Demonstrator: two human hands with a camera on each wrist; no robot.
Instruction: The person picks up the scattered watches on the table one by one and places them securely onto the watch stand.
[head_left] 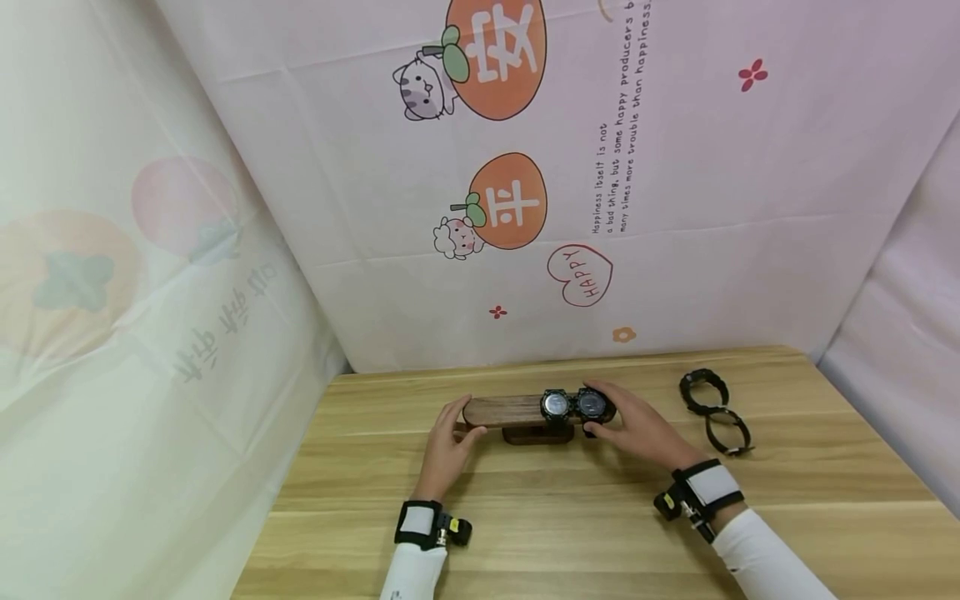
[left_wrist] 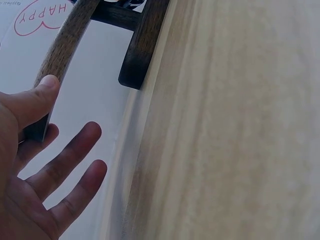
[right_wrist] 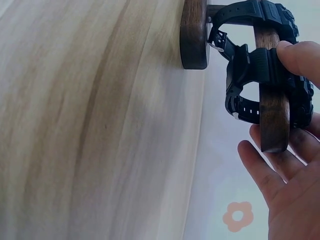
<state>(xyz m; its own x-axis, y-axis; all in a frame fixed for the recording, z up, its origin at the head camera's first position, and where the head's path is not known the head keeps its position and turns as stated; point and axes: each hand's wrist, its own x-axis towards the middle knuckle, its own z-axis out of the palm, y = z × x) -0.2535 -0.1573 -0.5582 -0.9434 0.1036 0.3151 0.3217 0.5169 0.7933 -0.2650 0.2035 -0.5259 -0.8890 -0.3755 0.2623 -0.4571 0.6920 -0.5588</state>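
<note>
A dark wooden watch stand (head_left: 501, 411) with a rounded crossbar and a small base (head_left: 536, 436) stands on the table. Two black digital watches, an inner watch (head_left: 556, 405) and an outer watch (head_left: 592, 404), are looped around the bar's right half. My left hand (head_left: 446, 450) pinches the bar's left end between thumb and index finger, its other fingers spread apart in the left wrist view. At the other end, my right hand (head_left: 643, 427) holds the outer watch (right_wrist: 267, 67), thumb on its near side and fingers behind. Both straps hang below the bar in the right wrist view.
Two more black watches, a thicker one (head_left: 703, 391) and a thinner one (head_left: 728, 431), lie touching each other on the table's right side. A printed white cloth (head_left: 420, 317) hangs behind the wooden table (head_left: 555, 525), with more cloth at the sides.
</note>
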